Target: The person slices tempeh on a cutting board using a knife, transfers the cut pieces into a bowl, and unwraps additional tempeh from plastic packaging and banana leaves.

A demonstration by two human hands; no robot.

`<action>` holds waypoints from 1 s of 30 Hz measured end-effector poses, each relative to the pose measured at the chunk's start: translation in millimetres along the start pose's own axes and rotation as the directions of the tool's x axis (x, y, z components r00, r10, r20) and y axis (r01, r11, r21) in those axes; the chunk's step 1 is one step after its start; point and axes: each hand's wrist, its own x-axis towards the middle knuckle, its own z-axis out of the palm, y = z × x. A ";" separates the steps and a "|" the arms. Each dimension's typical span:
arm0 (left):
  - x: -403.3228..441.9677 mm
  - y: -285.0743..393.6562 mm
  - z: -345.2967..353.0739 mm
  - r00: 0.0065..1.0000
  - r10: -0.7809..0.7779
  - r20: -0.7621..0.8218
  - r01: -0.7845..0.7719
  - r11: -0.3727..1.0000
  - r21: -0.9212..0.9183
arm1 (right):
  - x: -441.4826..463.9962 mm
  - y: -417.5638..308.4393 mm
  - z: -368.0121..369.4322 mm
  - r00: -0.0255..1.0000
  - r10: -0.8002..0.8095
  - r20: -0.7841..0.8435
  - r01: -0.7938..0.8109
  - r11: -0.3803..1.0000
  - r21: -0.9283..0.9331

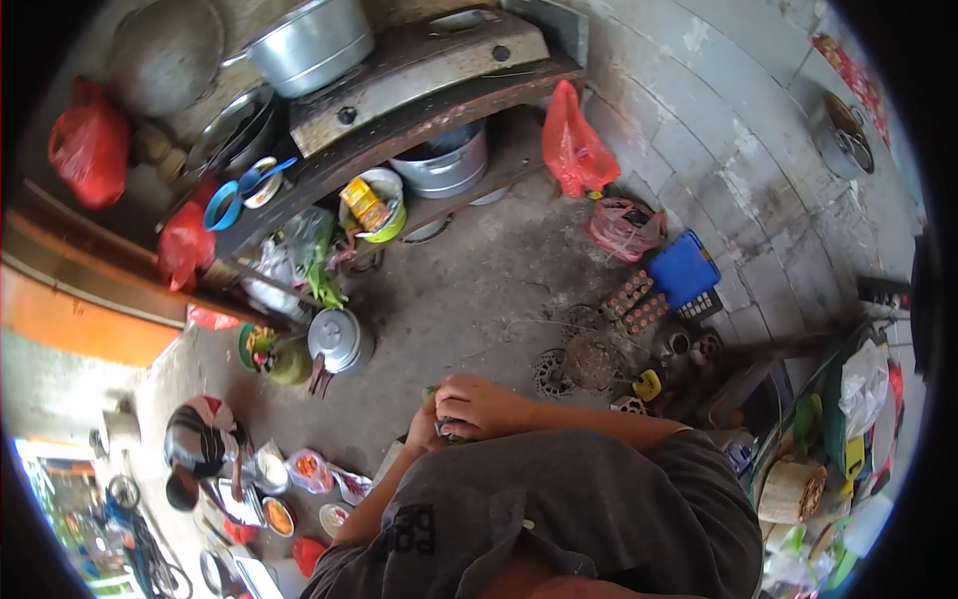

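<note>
Both my hands are together in front of my chest, at the lower middle of the head view. My left hand (423, 427) has its fingers closed around a small dark and green item (451, 429), too hidden to name. Over it lies my right hand (483, 406), its fingers curled against the same item and touching my left hand. A bit of green shows above the left fingers. Beyond my hands, on the grey floor, stands a lidded silver pot (337, 339).
Silver pots and a stove (429, 75) are on the dark counter ahead. A blue tray (684, 270) and egg cartons (635, 302) lie by the right wall. A person (200, 439) bends over bowls on the floor at left.
</note>
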 end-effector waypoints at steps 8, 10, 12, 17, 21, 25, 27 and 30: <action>121.1 90.6 65.0 0.997 -0.065 -0.032 0.072 0.952 0.296 | 9.4 40.6 -84.1 0.849 0.188 -0.493 -0.256 0.964 -0.072; 165.0 104.5 82.6 0.997 -0.061 -0.048 0.072 0.951 0.300 | -15.1 57.8 -112.3 0.719 0.299 -0.628 -0.448 0.889 -0.090; 206.8 120.4 103.3 0.996 -0.051 -0.066 0.073 0.915 0.396 | -41.9 75.2 -138.1 0.545 0.396 -0.739 -0.570 0.822 0.020; 302.2 159.1 152.8 0.994 -0.062 -0.088 0.099 0.849 0.519 | -92.1 124.3 -177.5 0.014 0.642 -0.767 -0.544 0.648 0.533; 393.8 178.4 211.7 0.996 -0.071 -0.056 0.090 0.826 0.557 | -92.9 134.7 -221.7 -0.069 0.634 -0.770 -0.530 0.630 0.567; 484.3 179.4 267.6 0.999 -0.022 0.037 -0.014 0.654 0.756 | -95.5 135.6 -247.6 -0.057 0.655 -0.753 -0.769 0.452 0.452; 545.7 176.1 270.2 1.000 -0.013 0.017 -0.005 0.636 0.772 | -108.2 145.4 -244.0 -0.086 0.633 -0.770 -0.799 0.418 0.432; 636.7 168.9 276.8 1.000 -0.019 0.022 -0.009 0.515 0.857 | -139.7 158.5 -221.5 -0.372 0.676 -0.636 -0.679 0.269 0.683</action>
